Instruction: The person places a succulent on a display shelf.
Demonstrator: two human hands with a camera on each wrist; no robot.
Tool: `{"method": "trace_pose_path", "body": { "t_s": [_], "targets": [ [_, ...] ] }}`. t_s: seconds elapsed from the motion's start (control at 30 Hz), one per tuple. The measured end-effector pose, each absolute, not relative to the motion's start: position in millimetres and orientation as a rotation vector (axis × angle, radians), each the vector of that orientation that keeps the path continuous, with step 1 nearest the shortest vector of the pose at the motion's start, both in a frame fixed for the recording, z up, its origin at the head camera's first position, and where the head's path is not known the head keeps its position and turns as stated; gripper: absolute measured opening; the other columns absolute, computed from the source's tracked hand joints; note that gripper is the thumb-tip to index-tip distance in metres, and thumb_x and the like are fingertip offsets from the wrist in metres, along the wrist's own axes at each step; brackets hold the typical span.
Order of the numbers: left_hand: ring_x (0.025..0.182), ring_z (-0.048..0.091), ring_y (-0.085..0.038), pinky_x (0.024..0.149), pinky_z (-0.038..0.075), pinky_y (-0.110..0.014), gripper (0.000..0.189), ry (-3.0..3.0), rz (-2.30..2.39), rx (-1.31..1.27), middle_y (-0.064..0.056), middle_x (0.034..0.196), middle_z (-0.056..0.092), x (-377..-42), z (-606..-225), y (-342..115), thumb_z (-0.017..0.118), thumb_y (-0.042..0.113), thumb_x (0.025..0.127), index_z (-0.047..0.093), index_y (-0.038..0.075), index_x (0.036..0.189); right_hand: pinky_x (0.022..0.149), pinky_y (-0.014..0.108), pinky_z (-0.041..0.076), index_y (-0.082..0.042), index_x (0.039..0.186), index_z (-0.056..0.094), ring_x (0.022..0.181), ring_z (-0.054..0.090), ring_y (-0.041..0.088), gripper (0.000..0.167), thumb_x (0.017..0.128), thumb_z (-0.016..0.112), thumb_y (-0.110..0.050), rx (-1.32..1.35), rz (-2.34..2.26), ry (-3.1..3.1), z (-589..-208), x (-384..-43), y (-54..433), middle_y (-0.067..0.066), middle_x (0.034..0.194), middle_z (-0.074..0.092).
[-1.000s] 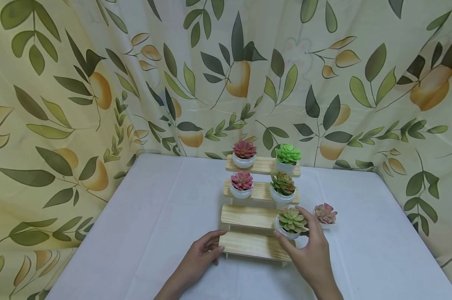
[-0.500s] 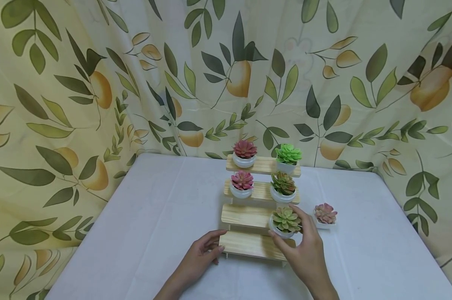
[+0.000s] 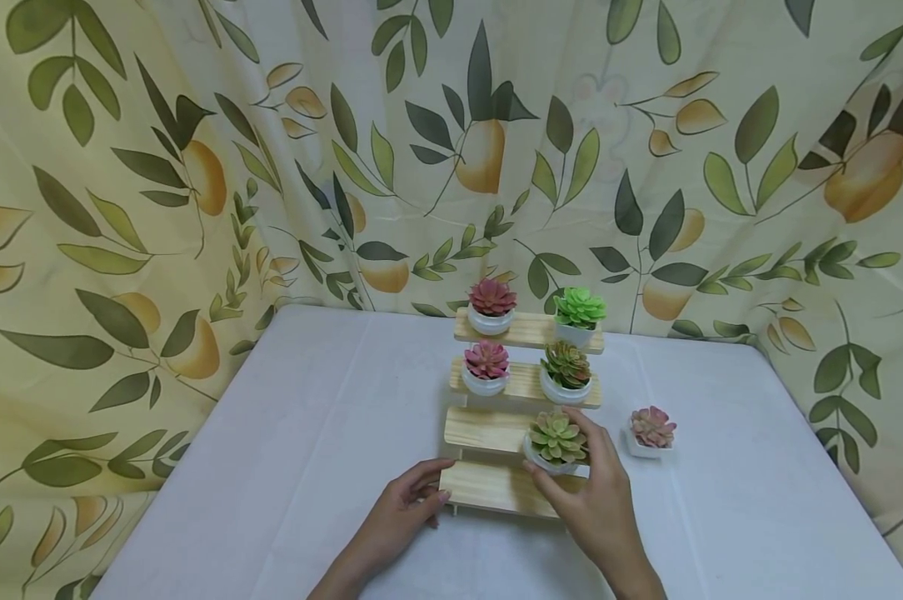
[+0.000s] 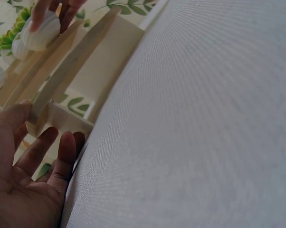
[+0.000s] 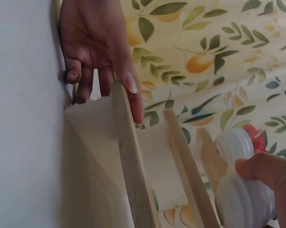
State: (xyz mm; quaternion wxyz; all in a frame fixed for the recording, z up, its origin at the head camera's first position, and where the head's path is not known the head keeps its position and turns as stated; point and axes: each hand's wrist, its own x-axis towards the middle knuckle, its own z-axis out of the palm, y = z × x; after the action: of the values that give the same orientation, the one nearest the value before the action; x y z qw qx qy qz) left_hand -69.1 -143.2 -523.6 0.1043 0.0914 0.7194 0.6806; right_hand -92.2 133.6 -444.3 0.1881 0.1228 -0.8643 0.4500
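A wooden four-tier stand (image 3: 489,487) is set on the white-covered table. My left hand (image 3: 399,512) pinches the left end of its lowest board, thumb on top and the index finger along the edge; the other fingers curl below, as the left wrist view shows. My right hand (image 3: 601,508) holds a pale green succulent in a round white pot (image 3: 556,439) between thumb and fingers. That pot is upright at the third board from the top, right of its middle. In the right wrist view my right thumb (image 5: 266,168) presses the side of the white pot (image 5: 243,204).
Dark red (image 3: 492,297) and bright green (image 3: 580,308) succulents stand on the top board. Pink (image 3: 486,360) and green-brown (image 3: 566,367) ones stand on the second. Right of the stand, a pinkish succulent in a square white pot (image 3: 651,432) sits on the table. A leaf-patterned curtain (image 3: 436,167) hangs behind.
My right hand has moved left along the third board with the pale green potted succulent, away from the pinkish one. My left hand has stayed at the lowest board's end.
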Motion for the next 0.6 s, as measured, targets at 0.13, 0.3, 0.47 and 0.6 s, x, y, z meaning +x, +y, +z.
{"method": "trace_pose_path", "body": {
  "t_s": [0.13, 0.3, 0.47, 0.6],
  "targets": [
    [0.094, 0.064, -0.027, 0.072, 0.060, -0.035, 0.045, 2.121, 2.004, 0.272, -0.004, 0.113, 0.070, -69, -523, -143, 0.067, 0.026, 0.103, 0.056, 0.022, 0.147, 0.103, 0.053, 0.045, -0.006, 0.147, 0.050, 0.126, 0.053, 0.023, 0.086, 0.075, 0.096, -0.017, 0.355, 1.266, -2.428, -446, -94, 130, 0.008, 0.135, 0.056],
    [0.093, 0.063, -0.027, 0.072, 0.059, -0.034, 0.045, 2.115, 2.012, 0.265, -0.004, 0.116, 0.070, -69, -522, -143, 0.067, 0.025, 0.103, 0.057, 0.021, 0.147, 0.103, 0.055, 0.045, -0.008, 0.145, 0.051, 0.124, 0.054, 0.024, 0.084, 0.076, 0.096, -0.019, 0.382, 1.290, -2.416, -446, -95, 123, 0.007, 0.132, 0.058],
    [0.094, 0.064, -0.027, 0.071, 0.059, -0.033, 0.045, 2.120, 2.011, 0.258, -0.003, 0.121, 0.070, -69, -522, -143, 0.067, 0.024, 0.103, 0.057, 0.020, 0.146, 0.104, 0.056, 0.045, -0.012, 0.147, 0.051, 0.126, 0.054, 0.024, 0.084, 0.076, 0.096, -0.020, 0.437, 1.347, -2.409, -444, -96, 114, 0.004, 0.133, 0.057],
    [0.094, 0.065, -0.027, 0.070, 0.059, -0.033, 0.044, 2.112, 2.017, 0.253, -0.004, 0.124, 0.070, -69, -521, -142, 0.067, 0.024, 0.103, 0.058, 0.019, 0.146, 0.104, 0.057, 0.045, -0.014, 0.147, 0.051, 0.127, 0.054, 0.025, 0.084, 0.077, 0.096, -0.022, 0.468, 1.364, -2.403, -445, -96, 105, 0.004, 0.134, 0.057]
  ]
}}
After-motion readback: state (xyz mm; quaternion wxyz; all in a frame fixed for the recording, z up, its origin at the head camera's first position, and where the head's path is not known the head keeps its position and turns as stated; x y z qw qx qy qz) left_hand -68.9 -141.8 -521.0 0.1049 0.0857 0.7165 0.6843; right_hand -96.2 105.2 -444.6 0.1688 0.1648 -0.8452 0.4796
